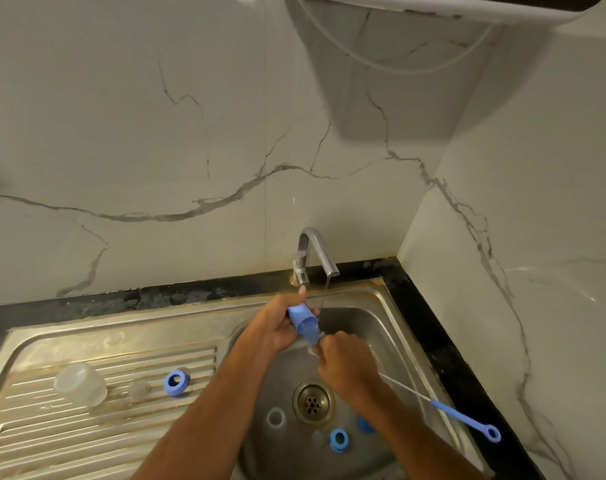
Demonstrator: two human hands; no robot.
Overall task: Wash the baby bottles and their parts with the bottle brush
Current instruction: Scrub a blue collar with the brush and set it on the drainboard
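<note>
Two hands meet over the basin of the stainless steel sink (363, 299), set in a black stone tabletop (429, 327), under a thin stream from the bent chrome tap (315, 251). The left hand (273, 327) wraps its fingers round a clear baby bottle with a blue collar (303, 322), held just above the basin near the tap. The bottle's long axis tilts from upper left to lower right, and its open end appears to point toward the right hand (343, 365), which touches it there. That hand grips the long bottle brush with a wire stem and blue loop handle (464, 415); the stem runs away to the lower right, nearly in line with the bottle, and the bristle end is hidden between the hands. So the coming stroke should be a push and pull along that shared axis.

On the ribbed draining board lie a clear plastic cap (81, 384) and a blue screw ring (176, 382). In the basin, near the drain (312, 403), sit a pale ring (275, 418) and another blue ring (339, 439), apparently not yet washed.
</note>
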